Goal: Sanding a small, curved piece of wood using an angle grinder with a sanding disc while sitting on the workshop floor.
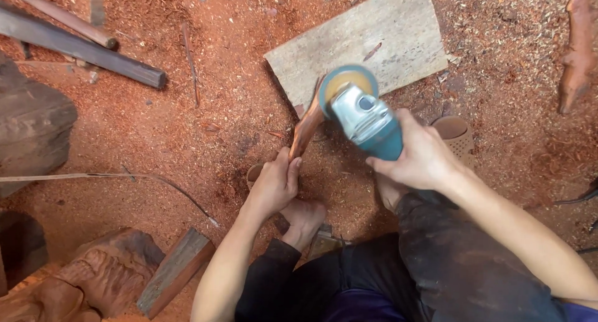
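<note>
red sawdust covers the floor point(205, 110) across the whole frame. at centre, the left hand point(274, 185) is wrapped shut around the lower end of a slim, curved reddish wood piece point(306, 127), which slants up toward the upper right. the right hand point(423, 157) is closed around the teal body of an angle grinder point(364, 116), whose round disc point(347, 85) sits at the top of the wood piece, touching or just beside it; i cannot tell which. both grips look firm, fingers fully curled.

a pale board point(367, 42) lies flat behind the disc, toward the upper middle. bare feet point(305, 219) rest on the floor below the hands, and dark trousers point(448, 266) fill the lower right. a tan sandal point(455, 135) lies just right of the right hand.

dark bars point(81, 45) lie at upper left, a big dark log point(31, 129) at the left edge, a carved reddish block point(99, 275) and a short plank point(174, 272) at lower left, and a gnarled reddish branch point(579, 54) at upper right.

judging by this: the wood piece already looks smooth and shaped along its visible length, so shaping seems well along, with the upper end in hand; the part hidden in the left hand cannot be judged.
</note>
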